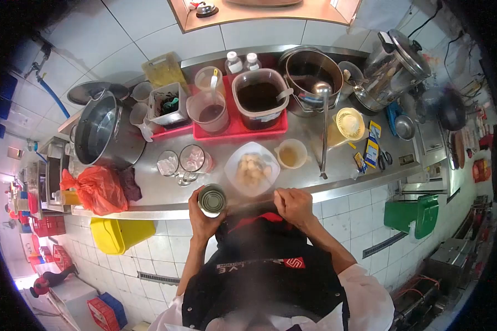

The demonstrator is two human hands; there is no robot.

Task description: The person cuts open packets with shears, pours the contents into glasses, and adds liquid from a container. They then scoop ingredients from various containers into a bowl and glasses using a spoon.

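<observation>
The steel tabletop [165, 190] runs along the tiled wall. At its left end stands a big pot [102, 135], with a red bag [96, 187] at the front edge. A red tray [240, 128] lies at the back. Two glasses [182, 161], a white plate [252, 168] and a cup [291, 153] stand near the front edge. A ladle [324, 129] lies right of the cup.

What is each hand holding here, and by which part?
The left hand grips a tin can around its side; the right hand pinches something thin, unidentifiable.
</observation>
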